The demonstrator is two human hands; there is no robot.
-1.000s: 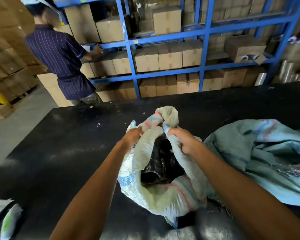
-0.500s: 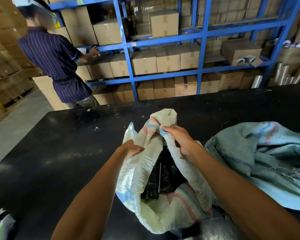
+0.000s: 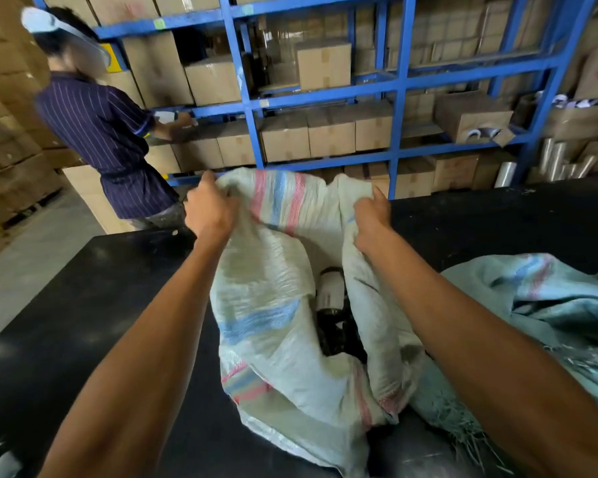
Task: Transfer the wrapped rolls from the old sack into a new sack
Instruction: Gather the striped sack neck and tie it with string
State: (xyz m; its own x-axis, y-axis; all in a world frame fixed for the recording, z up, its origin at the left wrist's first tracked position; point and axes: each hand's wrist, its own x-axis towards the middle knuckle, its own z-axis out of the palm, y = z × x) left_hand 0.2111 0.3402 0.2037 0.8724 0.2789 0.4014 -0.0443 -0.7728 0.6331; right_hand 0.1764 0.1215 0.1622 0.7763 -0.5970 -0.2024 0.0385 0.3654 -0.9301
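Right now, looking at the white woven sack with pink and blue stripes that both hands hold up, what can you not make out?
Head view only:
- Wrapped rolls: only a pale end and dark wrapping show; the white woven sack with pink and blue stripes hides their number.
- Pale blue woven sack: cut by the right edge, contents hidden by its folds.
- Left hand, right hand: fingertips buried in cloth.

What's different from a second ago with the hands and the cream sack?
Both hands, left hand and right hand, moved apart and upward, pulling the cream sack taller and its mouth wider. A wrapped roll now shows inside. Both hands keep gripping the rim; the blue sack stays put.
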